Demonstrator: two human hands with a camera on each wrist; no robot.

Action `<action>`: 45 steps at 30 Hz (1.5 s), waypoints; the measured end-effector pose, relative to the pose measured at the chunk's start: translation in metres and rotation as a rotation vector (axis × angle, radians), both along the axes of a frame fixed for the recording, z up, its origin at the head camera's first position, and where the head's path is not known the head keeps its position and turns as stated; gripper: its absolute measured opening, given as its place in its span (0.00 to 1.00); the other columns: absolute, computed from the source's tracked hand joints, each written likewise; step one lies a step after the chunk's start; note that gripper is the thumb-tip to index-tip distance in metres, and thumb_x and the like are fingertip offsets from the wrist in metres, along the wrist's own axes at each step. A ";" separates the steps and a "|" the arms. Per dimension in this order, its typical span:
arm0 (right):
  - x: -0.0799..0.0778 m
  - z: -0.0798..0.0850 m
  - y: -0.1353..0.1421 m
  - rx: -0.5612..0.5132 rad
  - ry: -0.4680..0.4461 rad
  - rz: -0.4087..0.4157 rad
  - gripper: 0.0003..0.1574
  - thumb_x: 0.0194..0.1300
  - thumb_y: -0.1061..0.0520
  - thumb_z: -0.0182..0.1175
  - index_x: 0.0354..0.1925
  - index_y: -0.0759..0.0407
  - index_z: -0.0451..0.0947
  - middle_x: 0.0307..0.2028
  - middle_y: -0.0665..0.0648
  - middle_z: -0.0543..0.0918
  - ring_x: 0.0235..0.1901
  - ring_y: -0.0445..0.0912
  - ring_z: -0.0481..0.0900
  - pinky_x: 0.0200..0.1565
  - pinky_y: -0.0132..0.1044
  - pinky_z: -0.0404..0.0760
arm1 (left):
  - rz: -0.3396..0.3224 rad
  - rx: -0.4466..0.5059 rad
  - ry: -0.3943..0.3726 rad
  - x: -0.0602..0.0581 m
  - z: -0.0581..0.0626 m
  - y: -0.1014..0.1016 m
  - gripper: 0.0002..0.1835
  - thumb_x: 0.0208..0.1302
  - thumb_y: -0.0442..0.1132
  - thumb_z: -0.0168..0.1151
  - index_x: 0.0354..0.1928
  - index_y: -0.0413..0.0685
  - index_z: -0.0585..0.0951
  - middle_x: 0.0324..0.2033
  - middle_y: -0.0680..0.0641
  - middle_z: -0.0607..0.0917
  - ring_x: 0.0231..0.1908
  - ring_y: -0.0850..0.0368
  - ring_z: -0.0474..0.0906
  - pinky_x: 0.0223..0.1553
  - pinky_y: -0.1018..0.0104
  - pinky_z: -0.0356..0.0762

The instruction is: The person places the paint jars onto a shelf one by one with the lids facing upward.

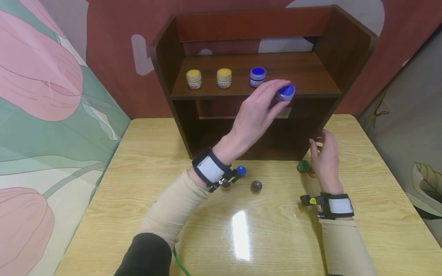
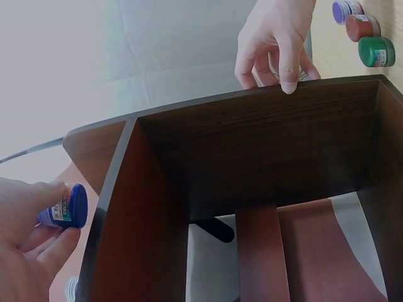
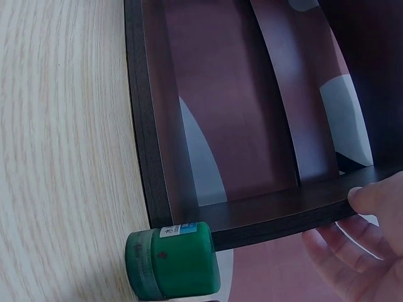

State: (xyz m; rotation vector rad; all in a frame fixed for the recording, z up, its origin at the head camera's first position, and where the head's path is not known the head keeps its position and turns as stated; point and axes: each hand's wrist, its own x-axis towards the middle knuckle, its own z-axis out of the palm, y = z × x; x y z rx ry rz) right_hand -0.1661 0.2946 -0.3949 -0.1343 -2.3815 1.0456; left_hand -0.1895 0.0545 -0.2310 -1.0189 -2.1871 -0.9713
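My left hand (image 1: 253, 111) pinches a blue paint jar (image 1: 286, 92) between thumb and fingers, at the front right of the wooden shelf's upper board (image 1: 293, 71). In the left wrist view that jar (image 2: 69, 206) has its blue lid turned away from the palm. Left of it on the board stand another blue jar (image 1: 257, 78) and two yellow-lidded jars, one nearer (image 1: 224, 78) and one at the far left (image 1: 193, 79). My right hand (image 1: 325, 161) grips the front edge of the shelf's right side panel, thumb over the edge, fingers at its outer face.
A green jar (image 3: 179, 261) stands at the shelf's lower right corner, with a reddish-brown jar (image 2: 362, 27) and a purple jar (image 2: 347, 11) near it. On the table (image 1: 276, 237) before the shelf are a blue-lidded jar (image 1: 241, 171) and two dark brown-lidded jars (image 1: 256, 186).
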 end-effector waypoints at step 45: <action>0.001 0.000 -0.002 -0.004 -0.004 0.001 0.26 0.74 0.58 0.54 0.66 0.63 0.67 0.59 0.67 0.77 0.55 0.58 0.78 0.53 0.57 0.81 | 0.099 -0.111 -0.115 -0.021 0.016 0.033 0.25 0.73 0.43 0.57 0.69 0.45 0.71 0.68 0.47 0.75 0.69 0.60 0.71 0.68 0.81 0.63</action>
